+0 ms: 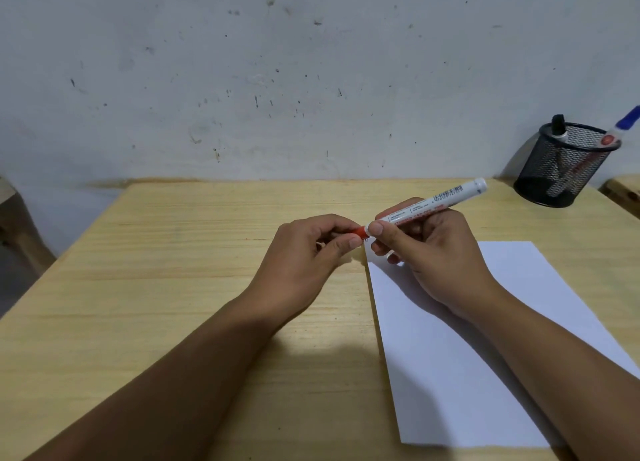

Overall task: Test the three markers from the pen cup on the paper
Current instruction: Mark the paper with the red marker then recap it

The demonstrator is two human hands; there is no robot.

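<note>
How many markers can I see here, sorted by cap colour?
Red cap: 1, the red marker, held in both hands.
Black cap: 1, the black marker in the mesh pen cup.
Blue cap: 1, the blue marker in the same cup.
Total: 3

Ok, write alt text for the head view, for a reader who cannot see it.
Two bare hands hold a red marker above a wooden table: the right hand grips the white barrel, the left hand pinches the red cap. White paper lies below; a mesh pen cup holds two more markers.
</note>
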